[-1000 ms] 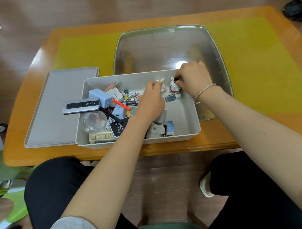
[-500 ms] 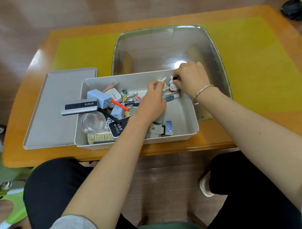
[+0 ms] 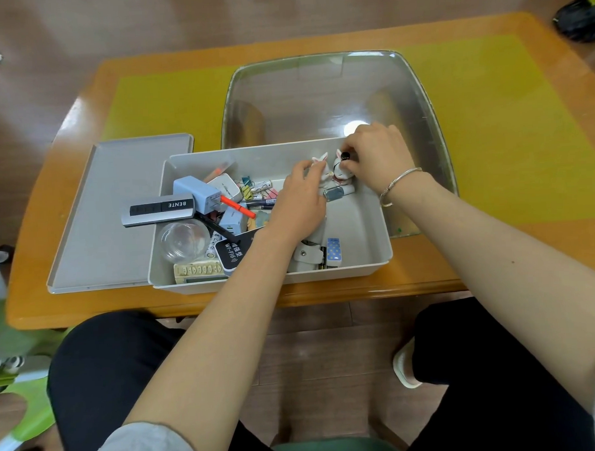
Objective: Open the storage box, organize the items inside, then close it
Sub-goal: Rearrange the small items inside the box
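The grey storage box (image 3: 364, 253) stands open at the table's near edge, its flat grey lid (image 3: 113, 211) lying to its left. The left half is a heap of small items: a silver remote (image 3: 159, 209), a blue plug adapter (image 3: 197, 194), a clear dome (image 3: 183, 241), a black Wi-Fi device (image 3: 233, 253). At the far right of the box stand two white rabbit figurines. My left hand (image 3: 300, 200) holds the left figurine (image 3: 321, 162). My right hand (image 3: 376, 158) pinches the right figurine (image 3: 340, 171).
A large clear plastic tub (image 3: 322, 99) stands behind the box on a yellow-green mat (image 3: 508, 133). The orange wooden table edge (image 3: 325, 295) runs just in front of the box, above my lap. A dark object (image 3: 580, 16) lies on the floor at far right.
Both hands stayed at the far right corner of the box. My left hand moved slightly forward onto the left rabbit figurine; the right hand kept its grip on the other.
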Tool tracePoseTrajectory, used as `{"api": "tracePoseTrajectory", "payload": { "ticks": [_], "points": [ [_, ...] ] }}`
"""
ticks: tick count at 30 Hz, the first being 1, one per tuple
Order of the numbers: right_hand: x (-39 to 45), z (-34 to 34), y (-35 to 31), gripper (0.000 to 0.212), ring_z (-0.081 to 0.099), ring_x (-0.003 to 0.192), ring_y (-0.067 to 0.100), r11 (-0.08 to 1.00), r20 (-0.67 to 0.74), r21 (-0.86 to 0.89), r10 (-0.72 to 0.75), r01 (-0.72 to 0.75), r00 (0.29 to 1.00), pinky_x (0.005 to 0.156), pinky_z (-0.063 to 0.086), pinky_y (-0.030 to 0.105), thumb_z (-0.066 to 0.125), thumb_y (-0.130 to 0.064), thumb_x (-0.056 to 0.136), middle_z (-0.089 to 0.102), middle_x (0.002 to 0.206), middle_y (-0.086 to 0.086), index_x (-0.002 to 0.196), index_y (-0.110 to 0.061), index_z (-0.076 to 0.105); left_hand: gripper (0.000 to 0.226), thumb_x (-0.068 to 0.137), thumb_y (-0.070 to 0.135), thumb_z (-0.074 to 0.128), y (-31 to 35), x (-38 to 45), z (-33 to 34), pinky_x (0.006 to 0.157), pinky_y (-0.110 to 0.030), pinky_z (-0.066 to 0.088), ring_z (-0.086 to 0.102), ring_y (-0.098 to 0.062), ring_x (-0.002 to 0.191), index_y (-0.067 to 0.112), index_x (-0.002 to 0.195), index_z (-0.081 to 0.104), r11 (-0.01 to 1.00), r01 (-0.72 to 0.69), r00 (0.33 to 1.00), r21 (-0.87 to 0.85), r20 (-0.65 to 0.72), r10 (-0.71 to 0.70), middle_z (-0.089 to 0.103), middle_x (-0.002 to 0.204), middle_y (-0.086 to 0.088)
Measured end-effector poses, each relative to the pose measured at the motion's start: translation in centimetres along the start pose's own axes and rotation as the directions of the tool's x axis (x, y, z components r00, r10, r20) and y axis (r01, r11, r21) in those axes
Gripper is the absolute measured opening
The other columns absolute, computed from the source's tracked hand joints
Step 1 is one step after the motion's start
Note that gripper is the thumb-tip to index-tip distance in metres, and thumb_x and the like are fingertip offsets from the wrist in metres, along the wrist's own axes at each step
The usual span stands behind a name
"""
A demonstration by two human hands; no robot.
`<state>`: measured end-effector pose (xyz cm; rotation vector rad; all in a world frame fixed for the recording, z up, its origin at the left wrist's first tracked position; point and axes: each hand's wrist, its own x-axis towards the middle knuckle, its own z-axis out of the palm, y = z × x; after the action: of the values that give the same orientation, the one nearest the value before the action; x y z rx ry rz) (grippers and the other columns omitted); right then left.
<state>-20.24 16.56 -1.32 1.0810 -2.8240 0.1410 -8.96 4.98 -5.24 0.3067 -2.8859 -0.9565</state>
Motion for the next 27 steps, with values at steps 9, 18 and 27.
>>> {"api": "tracePoseTrajectory", "payload": {
  "ticks": [9,18,27],
  "points": [
    [-2.8,0.4,1.3,0.048,0.053,0.102,0.022,0.895,-0.045,0.441,0.103,-0.073,0.994,0.089,0.039,0.026,0.068,-0.017,0.083,0.045,0.123,0.01,0.127,-0.011,0.051,0.056,0.088,-0.001,0.045,0.4,-0.5,-0.8,0.101,-0.038,0.035,0.036,-0.032,0.126,0.011,0.142,0.037,1.0,0.002,0.999,0.028,-0.047,-0.001,0.032,0.144,-0.014],
    [-3.2,1.0,1.0,0.044,0.051,0.107,0.023,0.853,-0.028,0.495,0.203,-0.163,0.979,0.082,0.032,0.016,0.058,-0.009,0.086,0.052,0.119,0.012,0.129,-0.01,0.05,0.044,0.098,0.021,0.032,2.2,-2.1,0.3,0.105,-0.046,0.025,0.034,-0.022,0.134,0.015,0.14,0.041,0.942,-0.137,0.956,0.305,0.291,0.044,0.032,0.152,0.0],
    [-3.2,1.5,1.0,0.043,0.051,0.105,0.02,0.841,-0.032,0.51,0.226,-0.179,0.973,0.078,0.03,0.015,0.056,-0.01,0.087,0.052,0.119,0.009,0.13,-0.015,0.05,0.05,0.101,0.03,0.023,1.9,-1.5,1.0,0.111,-0.053,0.016,0.017,-0.02,0.145,0.019,0.15,0.026,0.907,-0.174,0.913,0.383,0.409,0.002,0.01,0.161,0.001]
  ]
}}
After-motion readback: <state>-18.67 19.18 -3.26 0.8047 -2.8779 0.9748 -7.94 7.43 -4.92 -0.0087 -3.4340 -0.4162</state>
